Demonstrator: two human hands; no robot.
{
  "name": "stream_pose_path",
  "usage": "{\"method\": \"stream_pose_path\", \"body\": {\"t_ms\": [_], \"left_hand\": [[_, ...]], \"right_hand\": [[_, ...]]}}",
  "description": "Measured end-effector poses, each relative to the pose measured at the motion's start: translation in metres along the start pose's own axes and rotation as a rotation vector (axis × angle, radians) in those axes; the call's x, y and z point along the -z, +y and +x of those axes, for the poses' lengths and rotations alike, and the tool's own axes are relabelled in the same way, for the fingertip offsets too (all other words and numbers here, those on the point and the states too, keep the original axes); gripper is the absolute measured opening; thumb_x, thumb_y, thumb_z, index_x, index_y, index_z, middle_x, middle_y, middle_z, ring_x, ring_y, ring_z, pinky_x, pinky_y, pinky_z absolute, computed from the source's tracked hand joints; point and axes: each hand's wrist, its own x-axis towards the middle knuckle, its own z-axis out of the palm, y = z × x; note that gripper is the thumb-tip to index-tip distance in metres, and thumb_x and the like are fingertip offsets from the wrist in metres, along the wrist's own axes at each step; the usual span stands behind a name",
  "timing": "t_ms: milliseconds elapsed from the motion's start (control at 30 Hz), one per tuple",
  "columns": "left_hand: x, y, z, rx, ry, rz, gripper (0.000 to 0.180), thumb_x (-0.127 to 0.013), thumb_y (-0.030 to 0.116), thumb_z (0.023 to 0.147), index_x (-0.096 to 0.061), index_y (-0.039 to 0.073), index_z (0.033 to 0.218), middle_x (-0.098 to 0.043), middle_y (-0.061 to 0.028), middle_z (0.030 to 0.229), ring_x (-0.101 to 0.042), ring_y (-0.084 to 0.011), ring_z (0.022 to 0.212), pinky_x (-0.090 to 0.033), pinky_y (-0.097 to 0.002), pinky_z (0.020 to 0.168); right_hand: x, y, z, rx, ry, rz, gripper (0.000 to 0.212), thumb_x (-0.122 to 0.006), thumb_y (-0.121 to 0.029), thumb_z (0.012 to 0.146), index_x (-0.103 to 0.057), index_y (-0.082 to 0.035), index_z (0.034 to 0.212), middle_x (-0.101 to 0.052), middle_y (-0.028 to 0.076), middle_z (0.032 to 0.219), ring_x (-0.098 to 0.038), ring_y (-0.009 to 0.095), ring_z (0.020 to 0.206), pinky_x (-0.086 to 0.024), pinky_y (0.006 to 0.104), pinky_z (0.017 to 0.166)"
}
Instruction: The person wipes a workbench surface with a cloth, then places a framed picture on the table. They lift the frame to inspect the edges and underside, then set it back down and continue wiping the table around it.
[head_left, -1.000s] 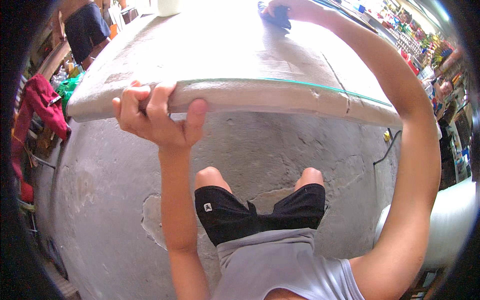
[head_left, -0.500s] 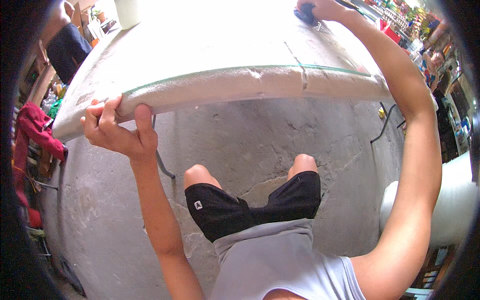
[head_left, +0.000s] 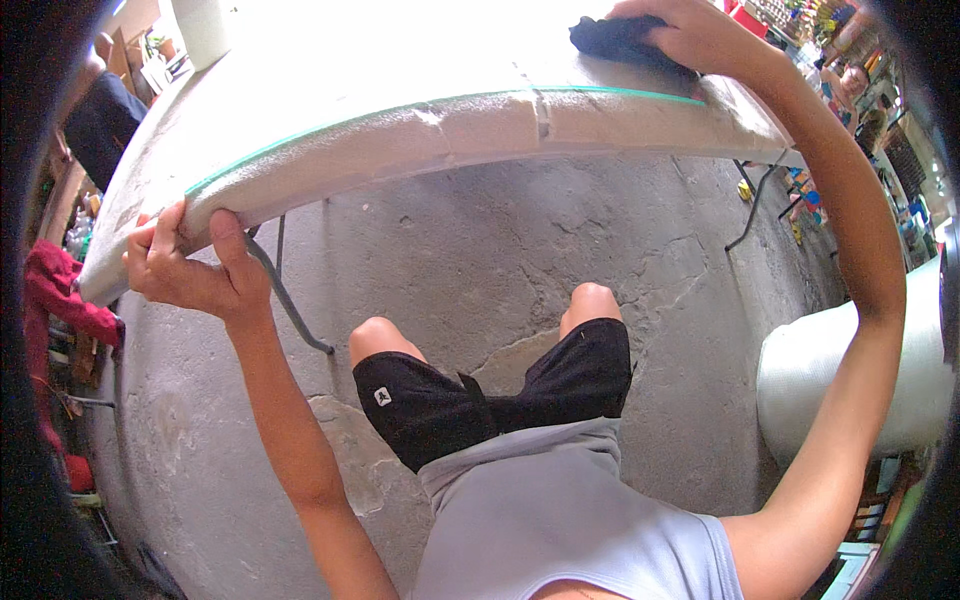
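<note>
A pale, worn table (head_left: 400, 135) with a thick rounded front edge stretches across the top of the view. Along its top runs a thin green line (head_left: 400, 102), like the edge of a glass sheet; glare washes out the surface behind it. My left hand (head_left: 205, 270) is closed over the front edge near the left corner, fingers curled and thumb against the rim. At the right, my right hand (head_left: 705, 40) presses a bunched dark blue cloth (head_left: 620, 42) on the tabletop, just behind the green line.
A white bucket (head_left: 200, 35) stands at the table's far left. Thin metal legs (head_left: 290, 300) reach the cracked concrete floor (head_left: 500, 250). A big bubble wrap roll (head_left: 840, 380) is at my right, red fabric (head_left: 60, 290) at left. One person (head_left: 100, 130) stands left; another (head_left: 850, 85) is far right.
My right hand has drawn the cloth nearer to me and to the right edge, and more of the cloth shows. My left hand keeps its hold while the view has shifted.
</note>
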Motion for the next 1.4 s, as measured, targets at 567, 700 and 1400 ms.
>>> {"method": "stream_pose_path", "body": {"t_ms": [567, 700, 1400], "left_hand": [[-0.015, -0.001, -0.003, 0.011, -0.019, -0.024, 0.045, -0.053, 0.051, 0.092, -0.052, 0.011, 0.113, -0.039, -0.0069, 0.106, -0.032, -0.0247, 0.116, -0.031, -0.0439, 0.102], [-0.021, 0.003, 0.005, 0.019, -0.017, -0.029, 0.046, -0.054, 0.051, 0.092, -0.051, 0.011, 0.114, -0.038, -0.0079, 0.107, -0.032, -0.0248, 0.116, -0.031, -0.0431, 0.103], [0.0, 0.002, 0.0, -0.016, -0.043, -0.019, 0.046, -0.056, 0.048, 0.091, -0.051, 0.009, 0.115, -0.039, -0.0075, 0.105, -0.035, -0.0249, 0.11, -0.031, -0.0418, 0.097]], "right_hand": [[0.08, -0.06, 0.034, -0.077, 0.091, -0.164, 0.029, -0.06, -0.005, 0.072, -0.067, -0.004, 0.1, -0.067, 0.013, 0.089, -0.064, 0.026, 0.088, -0.046, 0.0358, 0.086], [0.016, -0.042, 0.088, -0.08, -0.034, -0.047, 0.028, -0.061, -0.009, 0.074, -0.066, -0.004, 0.102, -0.067, 0.013, 0.091, -0.064, 0.027, 0.089, -0.047, 0.0363, 0.086], [0.053, -0.075, -0.047, -0.075, 0.183, -0.244, 0.027, -0.06, -0.02, 0.09, -0.064, -0.001, 0.108, -0.069, 0.015, 0.092, -0.067, 0.026, 0.085, -0.051, 0.0344, 0.079]]}}
